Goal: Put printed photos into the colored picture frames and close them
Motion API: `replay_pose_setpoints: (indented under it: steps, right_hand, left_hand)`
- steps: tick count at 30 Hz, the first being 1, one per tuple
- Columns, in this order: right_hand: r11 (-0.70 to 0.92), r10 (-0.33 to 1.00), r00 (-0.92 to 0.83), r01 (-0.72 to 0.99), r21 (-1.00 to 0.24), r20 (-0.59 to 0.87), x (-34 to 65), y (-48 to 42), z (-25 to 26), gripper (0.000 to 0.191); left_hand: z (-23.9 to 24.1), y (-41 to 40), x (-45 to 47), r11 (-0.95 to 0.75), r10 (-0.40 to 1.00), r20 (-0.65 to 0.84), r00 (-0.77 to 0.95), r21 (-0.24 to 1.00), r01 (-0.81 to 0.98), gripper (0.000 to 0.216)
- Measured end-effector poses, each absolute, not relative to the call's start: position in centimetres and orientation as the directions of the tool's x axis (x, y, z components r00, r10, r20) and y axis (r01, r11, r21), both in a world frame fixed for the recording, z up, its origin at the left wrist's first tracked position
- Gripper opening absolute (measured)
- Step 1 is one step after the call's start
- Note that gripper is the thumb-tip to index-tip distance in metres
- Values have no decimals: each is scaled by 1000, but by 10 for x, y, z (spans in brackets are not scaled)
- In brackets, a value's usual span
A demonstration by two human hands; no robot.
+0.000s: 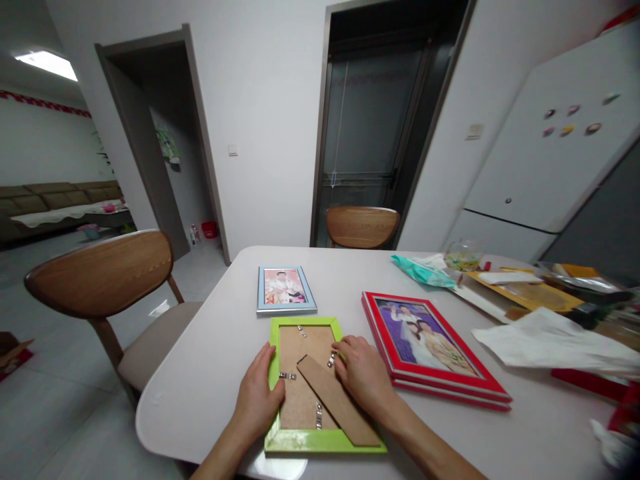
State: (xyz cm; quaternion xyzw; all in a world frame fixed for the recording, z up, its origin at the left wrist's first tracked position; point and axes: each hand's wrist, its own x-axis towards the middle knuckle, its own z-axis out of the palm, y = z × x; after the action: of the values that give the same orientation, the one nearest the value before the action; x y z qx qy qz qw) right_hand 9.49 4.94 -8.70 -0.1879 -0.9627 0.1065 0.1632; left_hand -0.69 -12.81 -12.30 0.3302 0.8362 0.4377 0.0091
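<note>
A lime-green picture frame (307,441) lies face down on the table in front of me, its brown backing board (313,347) upward. My left hand (256,393) grips the frame's left edge, thumb on top near a metal clip (288,376). On the right side, the bent fingers of my right hand (364,375) are closed at another metal clip (331,360). A brown stand leg (333,397) slants across the back towards the lower right corner. Further metal clips sit at the top and bottom of the board.
Beyond the green frame lies a light-blue framed photo (286,290). Red picture frames (450,380) are stacked to the right. A teal packet (423,271), a glass bowl (463,255), yellow envelopes (525,298) and white paper (555,340) crowd the table's right side. Wooden chairs (363,227) stand around.
</note>
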Motion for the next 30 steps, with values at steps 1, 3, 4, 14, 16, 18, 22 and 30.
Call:
replay_pose_setpoints:
  steps: [1, 3, 4, 14, 16, 18, 22, 30]
  right_hand:
    - [916, 367, -881, 288, -278, 297, 93, 43, -85, 22]
    - [931, 275, -911, 174, -320, 307, 85, 28, -81, 21]
    - [933, 226, -929, 120, -338, 294, 80, 20, -80, 19]
    - [953, 161, -952, 81, -293, 260, 49, -3, -93, 15]
    - [942, 192, -942, 99, -320, 275, 47, 6, -94, 16]
    - [927, 269, -917, 164, -337, 293, 42, 18, -95, 17]
    - [898, 385, -877, 285, -334, 289, 30, 40, -99, 22]
    - [884, 400, -879, 296, -362, 259, 19, 41, -100, 24]
  left_hand:
    - [-124, -128, -7, 397, 556, 275, -784, 741, 541, 55]
    - [-125, -128, -7, 394, 554, 277, -785, 744, 540, 55]
    - [-125, -128, -8, 392, 555, 279, -784, 743, 542, 55]
    - [-126, -128, -7, 385, 569, 298, -766, 727, 568, 50]
    - [-126, -128, -7, 378, 571, 301, -764, 729, 570, 51]
    - [-125, -127, -7, 367, 579, 305, -756, 731, 576, 53]
    - [-121, -122, -9, 350, 595, 302, -745, 737, 578, 55]
    - [-117, -113, -15, 338, 611, 295, -734, 742, 579, 54]
